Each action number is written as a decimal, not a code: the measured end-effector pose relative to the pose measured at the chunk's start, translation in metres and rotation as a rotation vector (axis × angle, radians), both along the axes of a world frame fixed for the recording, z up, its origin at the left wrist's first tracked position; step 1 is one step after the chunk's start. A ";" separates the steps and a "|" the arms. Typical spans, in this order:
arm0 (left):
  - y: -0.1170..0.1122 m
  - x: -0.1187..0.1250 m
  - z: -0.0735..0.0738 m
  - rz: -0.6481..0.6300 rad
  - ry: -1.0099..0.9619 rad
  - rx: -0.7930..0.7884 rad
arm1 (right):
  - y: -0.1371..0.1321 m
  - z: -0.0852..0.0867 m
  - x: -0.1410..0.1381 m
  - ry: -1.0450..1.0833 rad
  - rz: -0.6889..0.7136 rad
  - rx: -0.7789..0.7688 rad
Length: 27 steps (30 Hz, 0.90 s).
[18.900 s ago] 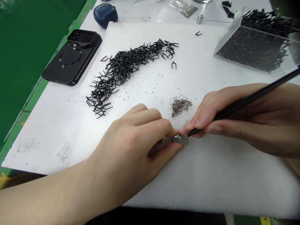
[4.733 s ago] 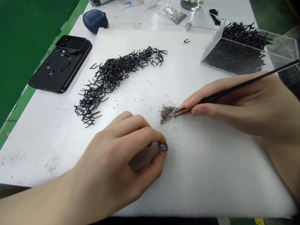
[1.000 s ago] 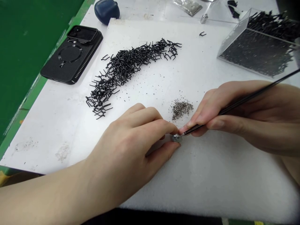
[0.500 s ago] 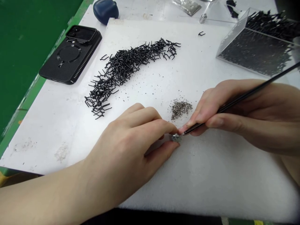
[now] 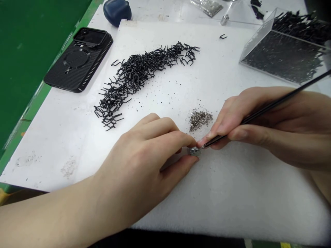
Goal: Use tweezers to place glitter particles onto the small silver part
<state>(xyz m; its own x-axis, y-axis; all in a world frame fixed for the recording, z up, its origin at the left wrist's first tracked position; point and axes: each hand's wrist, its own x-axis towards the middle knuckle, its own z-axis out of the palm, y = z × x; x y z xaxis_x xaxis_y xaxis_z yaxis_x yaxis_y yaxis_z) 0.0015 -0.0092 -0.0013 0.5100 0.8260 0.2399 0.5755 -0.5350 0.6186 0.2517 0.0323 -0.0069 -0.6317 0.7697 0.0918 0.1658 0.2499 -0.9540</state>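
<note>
The left hand (image 5: 139,162) is closed on a small round metal piece (image 5: 194,151), pinching it between thumb and fingers just below the middle of the frame. Only the shiny end of the piece shows. The right hand (image 5: 248,131) grips a long pair of black tweezers (image 5: 269,107) between thumb and fingers, and their fine tips touch the metal piece from the right. Whether the tips hold anything tiny is too small to tell. The two hands nearly meet at that spot.

Both hands lie over a white foam sheet (image 5: 232,206) on the bench. Just above them sits a small pile of tiny metal bits (image 5: 200,120), with loose specks scattered over the foam. A long curved heap of black wire clips (image 5: 134,75) runs across the foam left of centre, and a lone clip (image 5: 223,36) lies near its top edge. At upper right, a clear plastic tray (image 5: 258,38) holds many more black clips. At upper left, a phone in a black case (image 5: 77,65) lies beside the foam, below a dark blue pouch (image 5: 116,12).
</note>
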 end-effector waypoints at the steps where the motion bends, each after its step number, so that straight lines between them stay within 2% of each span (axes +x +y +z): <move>1: 0.000 0.000 0.000 0.001 0.004 -0.003 | 0.000 0.000 0.000 -0.001 -0.005 -0.003; 11: 0.001 -0.002 -0.003 -0.001 0.000 0.000 | 0.002 -0.002 -0.001 0.005 -0.013 -0.010; 20: -0.001 0.001 0.002 -0.004 0.004 -0.002 | -0.002 -0.001 0.000 0.002 -0.020 0.001; 27: 0.000 -0.002 0.000 -0.002 0.005 -0.001 | -0.001 0.000 0.000 -0.011 -0.021 0.008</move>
